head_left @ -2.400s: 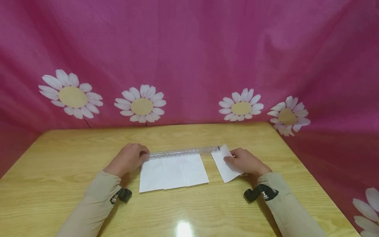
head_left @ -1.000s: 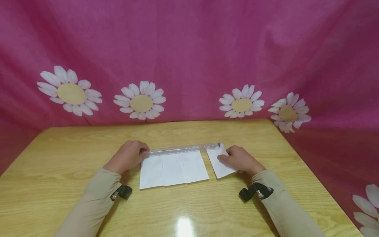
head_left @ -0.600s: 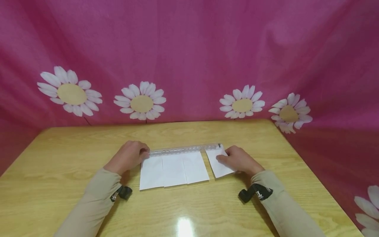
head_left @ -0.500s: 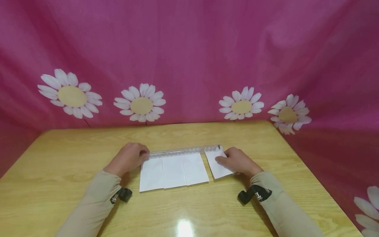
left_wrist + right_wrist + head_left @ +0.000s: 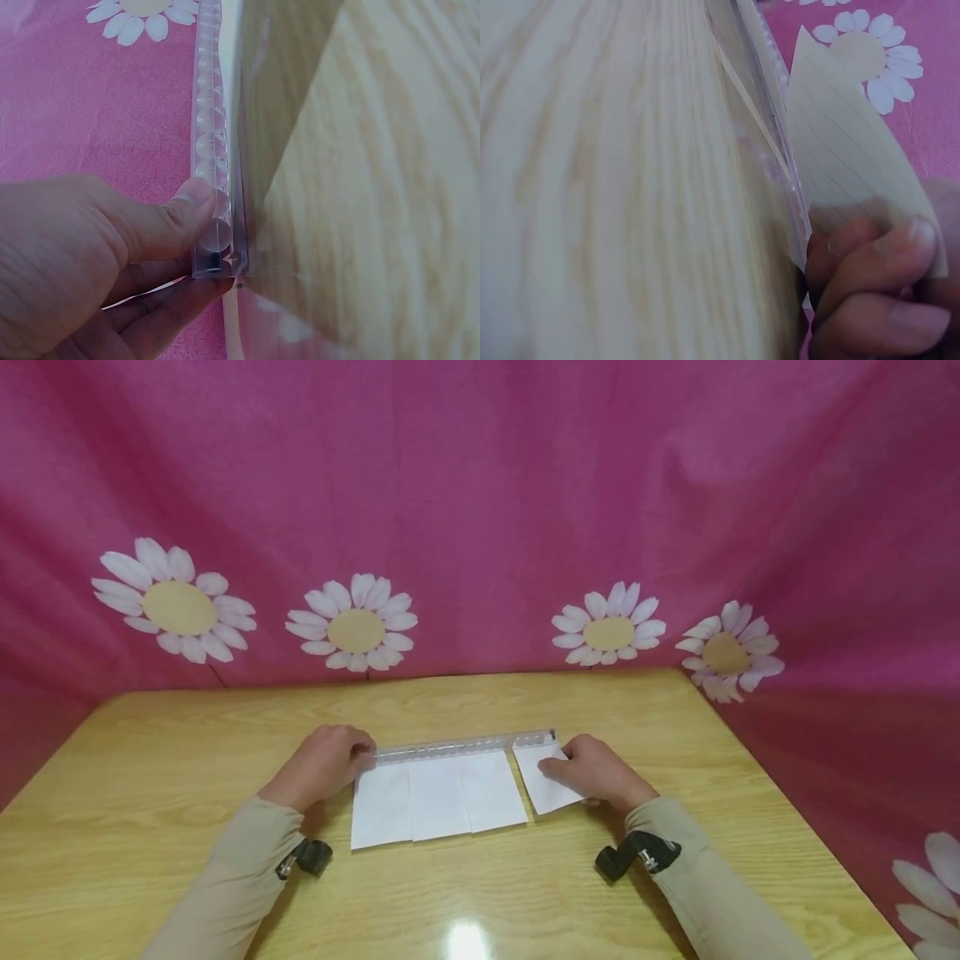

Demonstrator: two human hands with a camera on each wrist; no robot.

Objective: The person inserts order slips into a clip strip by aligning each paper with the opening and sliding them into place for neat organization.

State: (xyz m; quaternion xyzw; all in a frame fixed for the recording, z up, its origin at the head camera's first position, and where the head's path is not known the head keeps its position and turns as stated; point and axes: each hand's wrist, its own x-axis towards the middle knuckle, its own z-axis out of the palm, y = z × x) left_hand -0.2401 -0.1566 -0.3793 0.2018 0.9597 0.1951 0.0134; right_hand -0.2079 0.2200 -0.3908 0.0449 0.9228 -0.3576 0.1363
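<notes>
A clear plastic strip point(image 5: 442, 749) with a row of round bumps lies across the table. My left hand point(image 5: 322, 768) pinches its left end; in the left wrist view the thumb presses on top of the strip point(image 5: 210, 142), with fingers beneath. Three white paper pieces point(image 5: 438, 802) lie side by side along the strip's near edge. My right hand point(image 5: 602, 773) pinches a fourth, separate paper piece point(image 5: 543, 787) whose far edge meets the strip's right end. In the right wrist view this paper point(image 5: 847, 142) bends, showing faint ruled lines, with curled fingers point(image 5: 885, 270) behind it.
A light wood-grain table point(image 5: 450, 893) bears everything. Behind it and to the right hangs a pink cloth point(image 5: 480, 510) with white daisies. Dark wrist mounts point(image 5: 637, 855) sit on both sleeves. A bright light reflection shows near the front edge.
My right hand has brought its paper piece leftward along the strip, narrowing the gap to the other pieces, and the paper lies flatter. My left hand stays at the strip's left end.
</notes>
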